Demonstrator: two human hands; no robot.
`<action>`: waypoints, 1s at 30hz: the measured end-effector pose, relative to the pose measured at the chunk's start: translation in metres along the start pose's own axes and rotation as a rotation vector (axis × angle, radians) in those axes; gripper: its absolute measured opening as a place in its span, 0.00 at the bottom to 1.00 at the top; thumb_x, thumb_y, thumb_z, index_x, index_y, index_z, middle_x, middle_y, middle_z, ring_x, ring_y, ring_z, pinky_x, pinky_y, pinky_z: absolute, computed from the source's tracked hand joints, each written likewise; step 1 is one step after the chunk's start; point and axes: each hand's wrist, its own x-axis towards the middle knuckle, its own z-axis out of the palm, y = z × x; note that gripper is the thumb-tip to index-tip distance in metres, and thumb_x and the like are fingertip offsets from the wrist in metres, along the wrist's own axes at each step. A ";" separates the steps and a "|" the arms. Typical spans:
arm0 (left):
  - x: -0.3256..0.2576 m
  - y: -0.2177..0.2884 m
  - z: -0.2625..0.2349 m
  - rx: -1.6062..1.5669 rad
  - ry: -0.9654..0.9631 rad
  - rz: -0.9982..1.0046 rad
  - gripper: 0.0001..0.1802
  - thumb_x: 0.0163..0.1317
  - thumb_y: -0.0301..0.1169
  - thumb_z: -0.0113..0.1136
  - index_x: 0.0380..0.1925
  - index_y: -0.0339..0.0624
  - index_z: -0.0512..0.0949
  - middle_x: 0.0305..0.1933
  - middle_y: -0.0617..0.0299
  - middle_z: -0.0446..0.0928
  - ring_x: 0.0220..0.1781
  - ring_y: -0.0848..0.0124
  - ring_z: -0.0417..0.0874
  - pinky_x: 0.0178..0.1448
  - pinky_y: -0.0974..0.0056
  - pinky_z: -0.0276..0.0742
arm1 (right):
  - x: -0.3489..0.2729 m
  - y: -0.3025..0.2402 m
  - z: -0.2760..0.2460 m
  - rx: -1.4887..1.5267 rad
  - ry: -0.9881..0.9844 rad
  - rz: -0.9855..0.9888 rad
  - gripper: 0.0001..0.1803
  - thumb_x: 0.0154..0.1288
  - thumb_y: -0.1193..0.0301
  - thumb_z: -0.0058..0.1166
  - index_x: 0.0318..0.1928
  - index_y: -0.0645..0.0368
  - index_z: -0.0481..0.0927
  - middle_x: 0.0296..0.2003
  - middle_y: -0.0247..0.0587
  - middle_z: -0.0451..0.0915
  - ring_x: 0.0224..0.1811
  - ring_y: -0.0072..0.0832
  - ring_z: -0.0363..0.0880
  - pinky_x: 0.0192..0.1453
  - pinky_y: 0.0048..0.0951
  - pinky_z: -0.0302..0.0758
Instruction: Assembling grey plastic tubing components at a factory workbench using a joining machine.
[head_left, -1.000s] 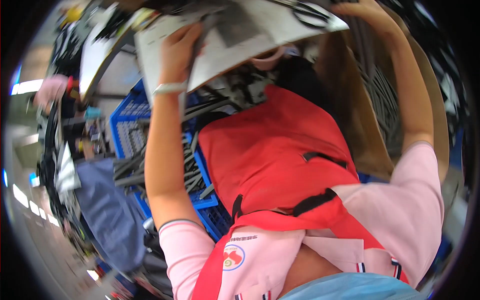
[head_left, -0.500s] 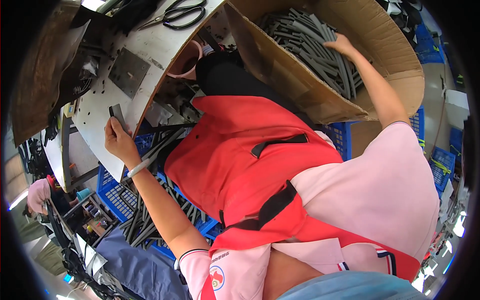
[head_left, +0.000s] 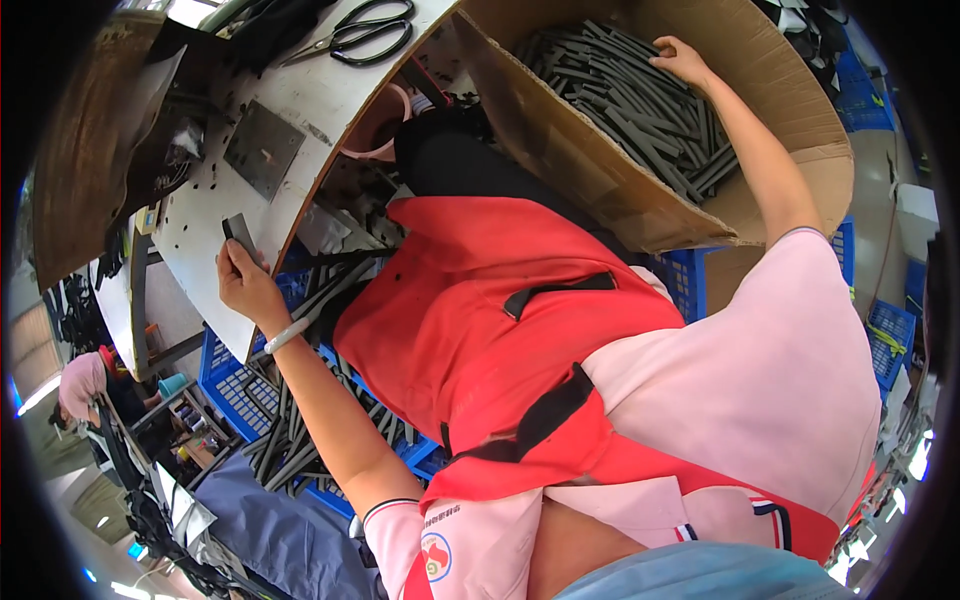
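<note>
Between the thumb and fingers of my left hand [head_left: 246,285] is a short dark grey strip [head_left: 238,232], its end sticking up over the white worktable [head_left: 190,225]. My right hand [head_left: 683,60] is over the far side of a large cardboard box [head_left: 560,160]. Its fingers are loosely bent and apart, with nothing seen in them. Many grey foam-like strips [head_left: 640,115] lie heaped in the box just below that hand.
Black-handled scissors [head_left: 370,32] and a flat metal plate [head_left: 264,150] lie on the worktable. A pink bucket [head_left: 380,125] stands beneath its edge. Blue crates [head_left: 235,385] with more grey strips [head_left: 285,440] are below my left arm. Another person [head_left: 85,385] is at far left.
My right hand has let go of a bundle of long grey strips, which now lies in the box. It has risen slightly away from the heap. My left hand still grips its strip.
</note>
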 end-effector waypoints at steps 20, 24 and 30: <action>-0.120 0.110 0.016 -0.097 -0.547 0.586 0.14 0.57 0.41 0.62 0.36 0.42 0.83 0.36 0.56 0.81 0.41 0.60 0.80 0.46 0.57 0.74 | -0.222 -0.371 0.041 0.512 -0.808 -0.712 0.17 0.72 0.62 0.47 0.56 0.57 0.69 0.44 0.39 0.78 0.46 0.25 0.77 0.55 0.32 0.75; -0.115 0.073 -0.044 0.008 -0.750 0.270 0.16 0.60 0.37 0.63 0.40 0.34 0.81 0.37 0.55 0.81 0.39 0.61 0.82 0.44 0.61 0.76 | -0.199 -0.377 -0.004 1.167 -0.984 -0.394 0.22 0.72 0.55 0.46 0.56 0.58 0.67 0.29 0.36 0.77 0.28 0.20 0.73 0.36 0.21 0.70; -0.108 0.116 -0.049 -0.508 -1.135 -0.061 0.11 0.64 0.30 0.61 0.38 0.30 0.80 0.32 0.63 0.80 0.36 0.79 0.76 0.42 0.72 0.73 | -0.214 -0.343 0.002 0.869 -1.294 -0.047 0.26 0.72 0.52 0.42 0.57 0.62 0.72 0.32 0.38 0.81 0.20 0.21 0.76 0.17 0.18 0.68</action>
